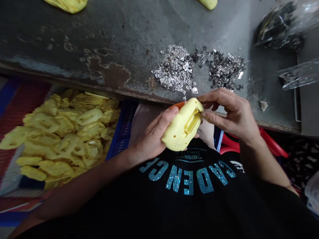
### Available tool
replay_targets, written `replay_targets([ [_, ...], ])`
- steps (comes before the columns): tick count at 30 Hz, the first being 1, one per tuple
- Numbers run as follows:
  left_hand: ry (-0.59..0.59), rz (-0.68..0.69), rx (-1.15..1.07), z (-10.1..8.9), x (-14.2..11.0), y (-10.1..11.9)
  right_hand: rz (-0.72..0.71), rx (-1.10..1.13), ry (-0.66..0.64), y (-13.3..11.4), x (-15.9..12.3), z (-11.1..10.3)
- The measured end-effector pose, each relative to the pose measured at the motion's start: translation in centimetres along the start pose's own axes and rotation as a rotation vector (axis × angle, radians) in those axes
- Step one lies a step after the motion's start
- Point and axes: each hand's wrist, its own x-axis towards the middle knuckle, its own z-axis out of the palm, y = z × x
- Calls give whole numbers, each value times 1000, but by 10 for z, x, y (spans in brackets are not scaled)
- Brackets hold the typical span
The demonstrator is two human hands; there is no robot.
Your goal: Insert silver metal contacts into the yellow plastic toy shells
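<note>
Two metal heaps [175, 71] on scuffed tabletop [139, 30] near hands [153, 134] [233, 111]

From my end of the link, I can read one word clearly: CADENCE [188, 182], in large, glittering turquoise capitals curving across the black shirt [159, 209]. It faces me upside down, so I read it from right to left. Just above CADENCE in my view, I see smaller turquoise lettering [195, 155]; I make out something like ORIGI, the rest too faint. Beside the first C of CADENCE sits a white print [236, 164] whose small letters I can't read.
</note>
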Motion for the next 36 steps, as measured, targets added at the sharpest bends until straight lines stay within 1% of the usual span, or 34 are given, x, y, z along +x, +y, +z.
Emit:
replay_targets([
  [1,17,39,32,1,-1,-1,11,-1,-41,-1,3,-2],
  [3,35,125,105,1,-3,-3,25,10,-81,-2,7,-4],
  [5,31,193,167,0,-5,-4,30,61,-90,-2,9,-2],
  [7,25,216,192,-1,-6,-4,46,125,-90,1,9,1],
  [9,37,198,166,2,-7,-1,79,198,-85,4,7,4],
  [12,68,135,86,9,-6,4,147,356,-78,7,5,6],
  [14,62,96,62,12,-5,4,173,444,-58,7,4,8],
  [19,68,68,42,11,-3,2,215,522,-19,3,3,12],
  [23,23,31,109,13,-5,6,256,630,-51,3,4,13],
  [26,2,23,101,12,-6,8,268,715,-89,6,6,12],
  [31,-67,-25,47,4,-4,2,277,743,-94,10,7,10],
  [34,-52,-8,62,3,-4,0,287,727,-96,12,5,10],
  [36,-30,-16,82,4,-5,-1,291,701,-127,12,3,8],
])
